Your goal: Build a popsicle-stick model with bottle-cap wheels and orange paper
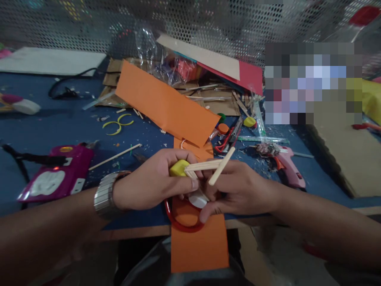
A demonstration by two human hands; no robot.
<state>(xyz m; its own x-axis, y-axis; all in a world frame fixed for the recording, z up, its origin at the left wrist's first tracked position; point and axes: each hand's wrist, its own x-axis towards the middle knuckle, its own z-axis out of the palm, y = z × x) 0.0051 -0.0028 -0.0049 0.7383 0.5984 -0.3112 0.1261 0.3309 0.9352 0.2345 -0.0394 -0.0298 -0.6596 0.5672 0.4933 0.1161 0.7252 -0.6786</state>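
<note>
My left hand point(154, 180), with a metal watch on its wrist, pinches a yellow bottle cap point(179, 168) between thumb and fingers. Thin wooden sticks point(205, 165) run from the cap toward my right hand point(241, 182), with one stick lying crosswise at their end. The fingers of my right hand are closed around the sticks' other side. A white disc point(198, 200) shows below, between the hands. Under them lies a red curved loop point(178, 224) on an orange paper strip point(199, 254) that hangs over the table edge.
A pink glue gun point(290, 167) and corrugated cardboard point(342, 159) lie on the right. To the left are a purple electrical box point(59, 174) and a loose stick point(116, 157). Ahead are an orange sheet point(166, 105), a utility knife point(235, 131) and another yellow cap point(249, 121).
</note>
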